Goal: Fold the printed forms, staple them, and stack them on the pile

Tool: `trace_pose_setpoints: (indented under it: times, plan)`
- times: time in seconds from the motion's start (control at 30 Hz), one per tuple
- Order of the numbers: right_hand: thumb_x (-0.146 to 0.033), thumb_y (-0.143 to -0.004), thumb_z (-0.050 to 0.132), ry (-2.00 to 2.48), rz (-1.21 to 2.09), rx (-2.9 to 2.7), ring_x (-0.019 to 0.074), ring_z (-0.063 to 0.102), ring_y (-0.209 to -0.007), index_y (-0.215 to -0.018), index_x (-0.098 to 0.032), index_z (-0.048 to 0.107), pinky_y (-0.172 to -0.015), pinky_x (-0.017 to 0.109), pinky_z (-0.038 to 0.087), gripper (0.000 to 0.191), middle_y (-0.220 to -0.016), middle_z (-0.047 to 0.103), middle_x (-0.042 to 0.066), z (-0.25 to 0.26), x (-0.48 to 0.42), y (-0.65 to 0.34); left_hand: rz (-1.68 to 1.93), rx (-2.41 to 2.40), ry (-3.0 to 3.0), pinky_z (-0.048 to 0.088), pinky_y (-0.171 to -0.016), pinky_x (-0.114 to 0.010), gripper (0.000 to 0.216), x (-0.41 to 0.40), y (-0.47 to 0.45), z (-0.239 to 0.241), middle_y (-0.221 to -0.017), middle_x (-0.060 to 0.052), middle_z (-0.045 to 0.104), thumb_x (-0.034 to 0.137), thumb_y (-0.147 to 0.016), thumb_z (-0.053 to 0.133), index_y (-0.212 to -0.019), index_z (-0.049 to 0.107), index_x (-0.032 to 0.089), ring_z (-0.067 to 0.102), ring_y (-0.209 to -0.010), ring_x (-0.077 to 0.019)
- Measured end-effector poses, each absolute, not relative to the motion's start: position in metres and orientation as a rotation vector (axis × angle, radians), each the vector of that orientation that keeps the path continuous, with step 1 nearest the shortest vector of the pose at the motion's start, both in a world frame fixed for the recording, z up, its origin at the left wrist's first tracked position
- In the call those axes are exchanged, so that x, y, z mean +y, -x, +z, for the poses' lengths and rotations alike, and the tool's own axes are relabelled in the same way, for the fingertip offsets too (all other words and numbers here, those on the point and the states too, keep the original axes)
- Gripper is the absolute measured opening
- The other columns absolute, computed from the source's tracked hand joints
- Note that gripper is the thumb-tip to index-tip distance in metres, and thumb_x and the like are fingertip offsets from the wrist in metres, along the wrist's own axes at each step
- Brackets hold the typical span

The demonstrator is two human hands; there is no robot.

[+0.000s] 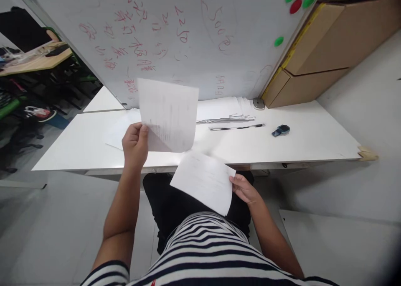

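My left hand [135, 145] pinches the lower left edge of a printed sheet of paper [169, 114], which stands nearly upright above the table. The print on it is too blurred to read. My right hand [244, 188] grips the right corner of a second sheet of paper [202, 181], tilted over my lap in front of the table edge. Faint print shows on that one too. Behind the raised sheet, more white paper [117, 131] lies on the left part of the table.
On the white table [300, 146] are a stack of papers [222, 108], a thin dark-patterned strip [236, 127] and a blue watch [281, 130]. A whiteboard [188, 39] with red writing and magnets stands behind. Cardboard boxes [332, 39] are piled at the right.
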State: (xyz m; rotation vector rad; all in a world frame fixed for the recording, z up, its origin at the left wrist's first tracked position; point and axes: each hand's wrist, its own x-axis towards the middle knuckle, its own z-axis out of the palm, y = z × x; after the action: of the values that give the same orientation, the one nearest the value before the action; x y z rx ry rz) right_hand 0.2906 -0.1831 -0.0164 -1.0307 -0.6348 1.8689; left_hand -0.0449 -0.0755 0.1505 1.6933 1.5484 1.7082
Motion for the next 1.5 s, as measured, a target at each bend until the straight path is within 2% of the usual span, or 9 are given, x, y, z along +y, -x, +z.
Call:
trace_pose_setpoints:
  times: [0.13, 0.27, 0.47, 0.67, 0.9, 1.03, 1.2, 1.3, 1.5]
  plan:
    - [-0.047, -0.07, 0.077, 1.123, 1.687, -0.676, 0.0248, 0.068, -0.095, -0.099, -0.018, 0.073, -0.091, 0.04, 0.05, 0.042, -0.101, 0.074, 0.009, -0.009, -0.175, -0.289, 1.346, 1.424, -2.077, 0.051, -0.081, -0.031, 0.018, -0.093, 0.016, 0.122, -0.091, -0.003, 0.069, 0.037, -0.089, 0.055, -0.093, 0.064, 0.021, 0.064, -0.087, -0.0167]
    - [-0.05, -0.068, 0.077, 1.199, 1.509, -0.658, 0.0262, 0.068, -0.093, -0.099, -0.017, 0.072, -0.087, 0.041, 0.051, 0.046, -0.1, 0.074, 0.009, -0.005, -0.161, -0.276, 0.781, 1.03, -2.316, 0.044, -0.101, -0.041, 0.02, -0.118, -0.025, 0.094, -0.121, -0.008, 0.064, 0.033, -0.091, 0.051, -0.103, 0.063, 0.023, 0.057, -0.115, -0.0219]
    - [-0.058, -0.061, 0.076, 1.405, 1.188, -0.917, 0.0228, 0.063, -0.068, -0.072, -0.017, 0.07, -0.06, 0.033, 0.05, 0.043, -0.074, 0.072, 0.005, -0.01, -0.151, -0.264, 0.406, 1.06, -2.293, 0.031, -0.113, -0.049, 0.093, -0.144, -0.07, 0.053, -0.15, -0.015, 0.036, 0.051, -0.072, 0.071, -0.146, 0.027, 0.018, 0.033, -0.138, -0.0318]
    - [-0.065, -0.071, 0.064, 1.523, 1.147, -0.919, 0.0129, 0.045, -0.04, -0.053, -0.019, 0.055, -0.042, 0.026, 0.033, 0.05, -0.04, 0.049, -0.002, -0.005, -0.148, -0.259, 0.369, 1.262, -2.103, 0.047, -0.095, -0.043, 0.048, -0.14, -0.07, 0.046, -0.131, -0.006, 0.059, 0.04, -0.088, 0.053, -0.134, 0.048, 0.026, 0.059, -0.114, -0.0273]
    - [-0.06, -0.069, 0.07, 1.539, 1.152, -0.895, 0.0181, 0.059, -0.059, -0.07, -0.017, 0.066, -0.055, 0.029, 0.044, 0.043, -0.064, 0.067, 0.002, -0.006, -0.152, -0.274, 0.874, 1.548, -1.544, 0.05, -0.086, -0.04, 0.038, -0.11, -0.035, 0.057, -0.103, -0.006, 0.071, 0.05, -0.085, 0.056, -0.103, 0.068, 0.018, 0.064, -0.098, -0.0272]
    - [-0.062, -0.074, 0.066, 1.439, 1.261, -0.767, 0.0242, 0.067, -0.087, -0.1, -0.018, 0.069, -0.075, 0.034, 0.051, 0.051, -0.098, 0.073, 0.008, -0.015, -0.155, -0.274, 1.056, 1.591, -1.447, 0.049, -0.093, -0.042, 0.052, -0.108, -0.024, 0.067, -0.115, -0.012, 0.067, 0.055, -0.084, 0.057, -0.117, 0.063, 0.015, 0.06, -0.111, -0.03]
    - [-0.076, -0.078, 0.046, 1.318, 1.517, -0.61, 0.0219, 0.068, -0.075, -0.108, -0.017, 0.065, -0.067, 0.033, 0.053, 0.068, -0.09, 0.073, 0.01, -0.026, -0.179, -0.263, 0.479, 1.161, -2.102, 0.022, -0.115, -0.054, 0.062, -0.125, -0.032, 0.077, -0.145, -0.009, 0.045, 0.058, -0.074, 0.067, -0.128, 0.058, 0.027, 0.03, -0.14, -0.0344]
    - [-0.081, -0.077, 0.036, 1.232, 1.612, -0.59, 0.0208, 0.067, -0.073, -0.106, -0.017, 0.064, -0.067, 0.034, 0.053, 0.076, -0.089, 0.072, 0.011, -0.025, -0.19, -0.256, 0.299, 1.161, -2.305, 0.007, -0.116, -0.059, 0.045, -0.127, -0.035, 0.068, -0.151, -0.003, 0.037, 0.055, -0.086, 0.053, -0.126, 0.059, 0.033, 0.014, -0.145, -0.0322]
    - [-0.057, -0.072, 0.068, 1.381, 1.449, -0.689, 0.0156, 0.058, -0.057, -0.101, -0.019, 0.062, -0.049, 0.027, 0.045, 0.048, -0.075, 0.069, 0.003, -0.022, -0.177, -0.238, 0.3, 1.413, -2.319, 0.016, -0.112, -0.062, 0.034, -0.124, -0.036, 0.038, -0.146, -0.005, 0.044, 0.045, -0.093, 0.046, -0.118, 0.063, 0.03, 0.028, -0.14, -0.0311]
